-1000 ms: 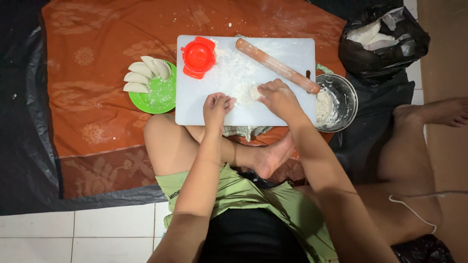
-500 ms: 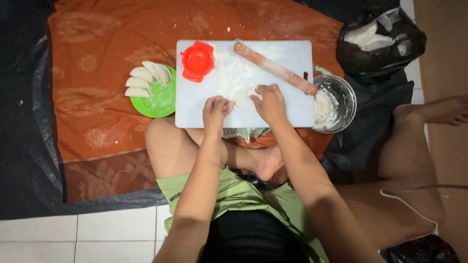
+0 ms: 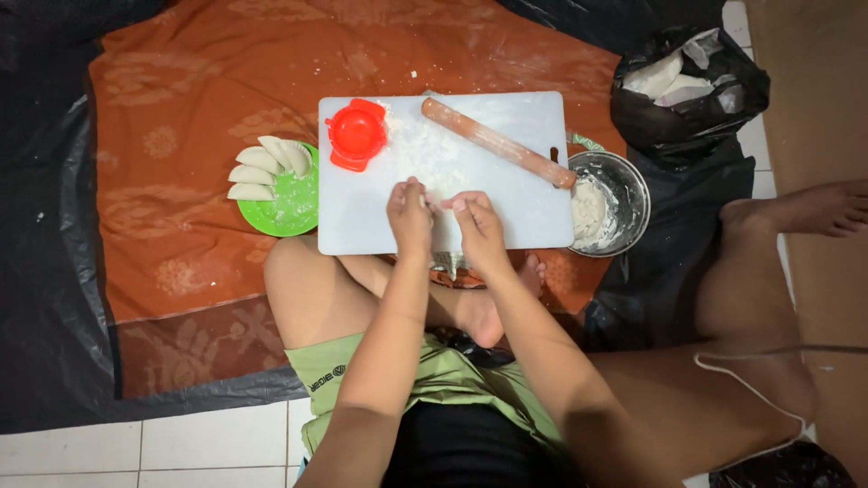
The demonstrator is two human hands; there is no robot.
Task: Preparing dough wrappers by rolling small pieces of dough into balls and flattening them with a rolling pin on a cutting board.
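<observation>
My left hand [image 3: 409,220] and my right hand [image 3: 477,228] are together over the near edge of a white cutting board [image 3: 524,203], fingers curled around a small piece of white dough [image 3: 438,204] pinched between them. Most of the dough is hidden by my fingers. Flour is scattered on the board. A red dumpling press [image 3: 356,134] sits at the board's far left corner. A wooden rolling pin [image 3: 497,142] lies slanted across the board's far right part.
A green plate [image 3: 291,211] with several folded white dumplings sits left of the board. A metal bowl [image 3: 622,192] with dough stands at the right. A black bag [image 3: 689,90] lies far right. Another person's leg [image 3: 778,262] is at the right. An orange cloth [image 3: 181,117] covers the floor.
Both hands have drawn back toward the near edge of the board and closed together on the dough. The view has shifted slightly.
</observation>
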